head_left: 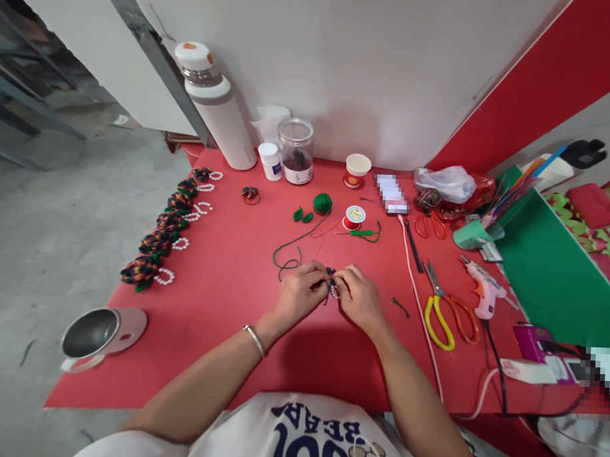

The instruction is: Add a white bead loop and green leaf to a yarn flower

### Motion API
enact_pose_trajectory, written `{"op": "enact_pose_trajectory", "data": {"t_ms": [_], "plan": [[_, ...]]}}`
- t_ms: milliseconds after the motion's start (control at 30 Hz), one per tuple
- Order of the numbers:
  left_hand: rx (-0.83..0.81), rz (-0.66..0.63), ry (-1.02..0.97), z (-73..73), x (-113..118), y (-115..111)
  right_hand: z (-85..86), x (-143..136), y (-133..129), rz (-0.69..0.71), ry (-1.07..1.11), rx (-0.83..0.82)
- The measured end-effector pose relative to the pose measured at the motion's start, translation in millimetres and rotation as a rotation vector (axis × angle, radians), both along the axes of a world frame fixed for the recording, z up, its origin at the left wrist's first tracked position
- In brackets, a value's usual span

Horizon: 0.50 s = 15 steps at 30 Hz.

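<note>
Close together at the front middle of the table, my left hand (303, 287) and my right hand (356, 297) both pinch a small multicoloured yarn piece with a string of white beads (334, 292). My fingers hide most of it. Just beyond my hands lie a green yarn ball (322, 203) with a trailing strand, two green crocheted leaves (303, 216), a spool of red thread (354, 217) and a green-handled crochet hook (361, 233). A thin red thread runs from near the spool toward my hands.
Several beaded yarn pieces (157, 242) line the left edge, above a mug (104, 331). A white flask (221, 112), a clear jar (296, 151) and a paper cup (357, 170) stand at the back. Scissors (438, 306), a glue gun (485, 291), a phone (391, 193) and cables lie right.
</note>
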<state>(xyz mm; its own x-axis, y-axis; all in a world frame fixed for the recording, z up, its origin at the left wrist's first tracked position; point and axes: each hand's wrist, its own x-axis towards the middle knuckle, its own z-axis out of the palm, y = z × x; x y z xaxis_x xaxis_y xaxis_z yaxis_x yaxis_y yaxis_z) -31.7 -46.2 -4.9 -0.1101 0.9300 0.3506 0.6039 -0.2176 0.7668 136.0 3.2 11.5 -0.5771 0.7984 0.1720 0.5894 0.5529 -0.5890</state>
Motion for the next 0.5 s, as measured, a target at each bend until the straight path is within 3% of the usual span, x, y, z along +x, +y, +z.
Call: {"op": "enact_pose_trajectory", "data": {"t_ms": [200,333,500], "plan": [[0.013,-0.018,0.007,-3.4,-0.3,-1.6,0.1,5.7,5.3,0.008,0.173,-0.074],[0.019,-0.022,0.02,-3.6,-0.5,-1.8,0.1,4.7,4.2,0.06,0.069,-0.015],[0.037,-0.046,0.033,-6.2,-1.8,-2.4,5.5,-2.5,0.4,-0.011,-0.089,0.039]]}}
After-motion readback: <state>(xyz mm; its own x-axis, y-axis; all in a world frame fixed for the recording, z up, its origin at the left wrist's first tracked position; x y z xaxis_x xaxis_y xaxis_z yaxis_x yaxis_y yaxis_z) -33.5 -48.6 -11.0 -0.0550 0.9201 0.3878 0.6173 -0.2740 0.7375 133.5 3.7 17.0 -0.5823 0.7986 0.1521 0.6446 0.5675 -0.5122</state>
